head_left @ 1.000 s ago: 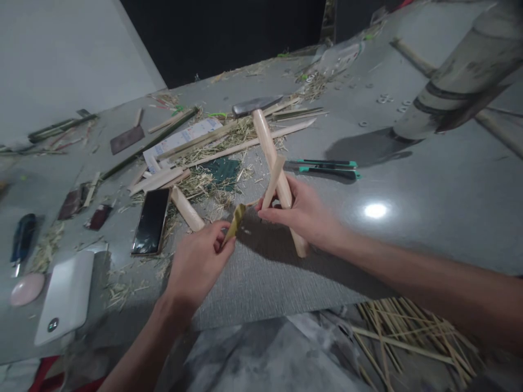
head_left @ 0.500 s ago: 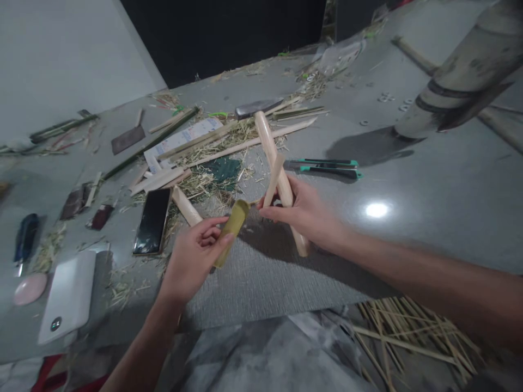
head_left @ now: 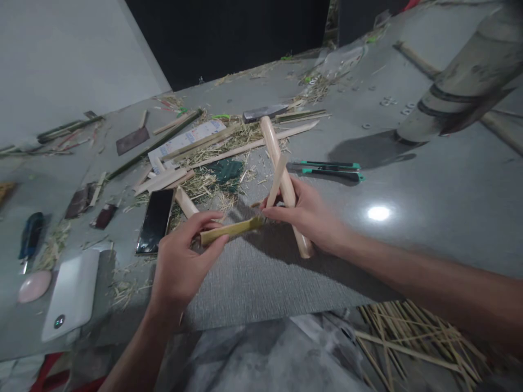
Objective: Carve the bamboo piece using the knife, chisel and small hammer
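Observation:
My left hand (head_left: 186,253) pinches one end of a yellow-green bamboo piece (head_left: 231,231) between thumb and fingers. The piece lies nearly level, its far end close to my right fingertips. My right hand (head_left: 304,209) is closed on a slim pale wooden stick (head_left: 278,177), which slants upward from thumb and fingers; its lower end is hidden. A hammer (head_left: 272,139) lies on the table, its wooden handle running beneath my right thumb. Whether that hand also grips the handle, I cannot tell. Just beyond my right hand is a green-and-black cutter (head_left: 330,170).
Bamboo strips and shavings (head_left: 200,179) lie beyond my hands. A dark phone (head_left: 155,220), a white phone-like device (head_left: 71,294) and a blue-handled tool (head_left: 31,237) are on the left. A thick pole (head_left: 457,90) rises at right. Thin sticks (head_left: 412,332) lie below the table edge.
My left hand has turned the bamboo piece from steeply slanted to nearly level, bringing its far end toward my right fingers. My right hand keeps its hold on the pale stick.

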Demonstrator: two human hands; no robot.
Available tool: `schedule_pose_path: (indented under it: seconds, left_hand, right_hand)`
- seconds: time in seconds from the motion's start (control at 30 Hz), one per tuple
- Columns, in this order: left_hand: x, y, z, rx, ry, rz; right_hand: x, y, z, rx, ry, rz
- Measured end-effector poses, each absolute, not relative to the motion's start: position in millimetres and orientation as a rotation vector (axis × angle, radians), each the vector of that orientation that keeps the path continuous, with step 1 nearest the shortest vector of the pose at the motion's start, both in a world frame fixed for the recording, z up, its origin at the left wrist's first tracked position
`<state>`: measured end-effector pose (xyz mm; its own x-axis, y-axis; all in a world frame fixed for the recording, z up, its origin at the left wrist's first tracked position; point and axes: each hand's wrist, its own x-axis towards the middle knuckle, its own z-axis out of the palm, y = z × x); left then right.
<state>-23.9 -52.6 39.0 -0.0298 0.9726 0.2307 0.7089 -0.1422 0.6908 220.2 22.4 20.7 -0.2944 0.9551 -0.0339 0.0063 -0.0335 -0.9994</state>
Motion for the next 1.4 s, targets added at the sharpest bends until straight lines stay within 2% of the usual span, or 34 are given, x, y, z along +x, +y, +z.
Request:
schedule_pose_path:
  seconds: [0.3,0.73,1.1,1.2,1.4]
  left_hand:
    - [-2,-52,42,1.740,1.603,1.296]
    - [3,-49,30,1.585,1.195,1.410]
    - [17,-52,34,1.696,1.264,1.496]
    - [19,-57,38,1.822,1.397,1.505]
    - [23,-57,43,1.936,1.328,1.454]
  right_hand:
    - [220,21,23,-1.016,-1.459,1.462]
    - [221,13,24,-0.840,-1.494,1.534]
    - [223,12,26,-0.800,-1.512,1.559]
    - [224,13,35,-0.787,-1.508,1.519]
    - [229,12,76,-0.739,-1.494,1.384]
